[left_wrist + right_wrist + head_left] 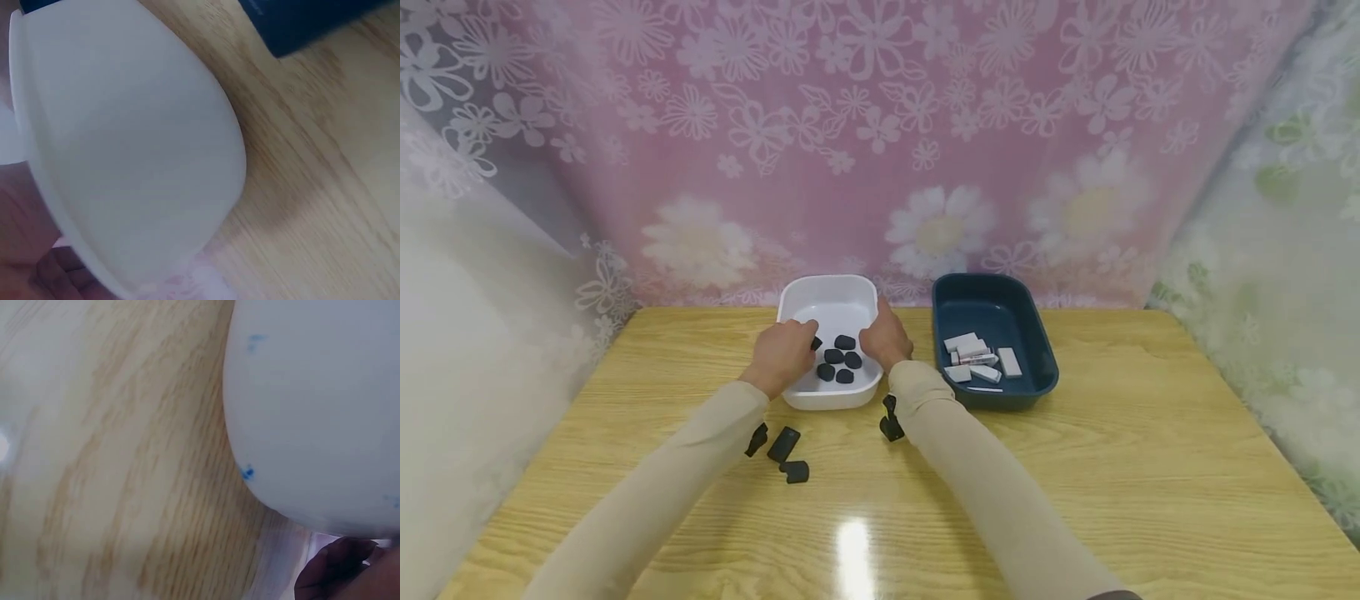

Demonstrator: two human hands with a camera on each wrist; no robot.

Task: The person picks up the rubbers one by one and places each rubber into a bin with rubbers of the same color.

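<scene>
My left hand (784,354) grips the left rim of a white plastic basin (831,403), thumb on the inside. In the left wrist view, its curled fingers (69,275) show beyond the rim of the basin's outer wall. Opposite it, my right hand (886,335) holds the right rim, and its curled fingers (325,569) lie under the edge in the right wrist view. Several black rounded lumps (834,356), like pebbles, lie in the basin's near half. One more dark piece (817,342) shows beside my left fingers, partly hidden by them.
Right of the white basin stands a dark blue basin (1047,354) with several white blocks (1009,362) and a printed white tube (976,360). A black rectangular piece (784,444) and a notched black piece (795,472) lie on the wooden table (1120,467). A flowered curtain (865,167) hangs behind.
</scene>
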